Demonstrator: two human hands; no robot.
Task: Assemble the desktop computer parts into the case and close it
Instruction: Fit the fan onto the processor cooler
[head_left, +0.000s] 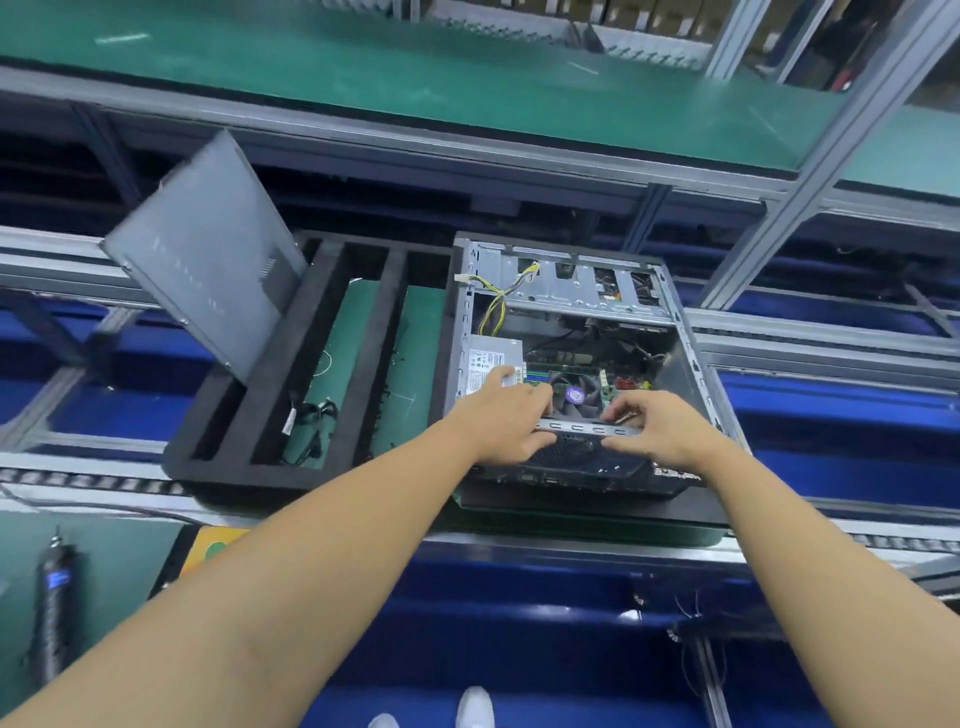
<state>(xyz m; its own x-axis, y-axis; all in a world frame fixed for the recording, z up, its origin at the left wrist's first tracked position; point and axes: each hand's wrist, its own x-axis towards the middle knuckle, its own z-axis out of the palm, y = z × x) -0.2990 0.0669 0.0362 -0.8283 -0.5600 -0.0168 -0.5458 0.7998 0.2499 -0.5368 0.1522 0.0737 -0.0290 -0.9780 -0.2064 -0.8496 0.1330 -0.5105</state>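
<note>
An open desktop case (696, 364) lies on its side on the conveyor, showing a power supply (485, 364), a CPU fan (574, 395) and yellow cables (493, 306). Across its near edge runs a slotted metal bracket (584, 429). My left hand (501, 421) grips the bracket's left end. My right hand (660, 428) pinches its right end. The grey side panel (208, 249) leans upright in a black foam tray (260, 415) to the left of the case.
A black cable (311, 421) lies in the foam tray. An electric screwdriver (52, 613) rests on the green mat at lower left beside a yellow button box (208, 545). Aluminium frame rails (779, 218) and a green shelf stand behind the conveyor.
</note>
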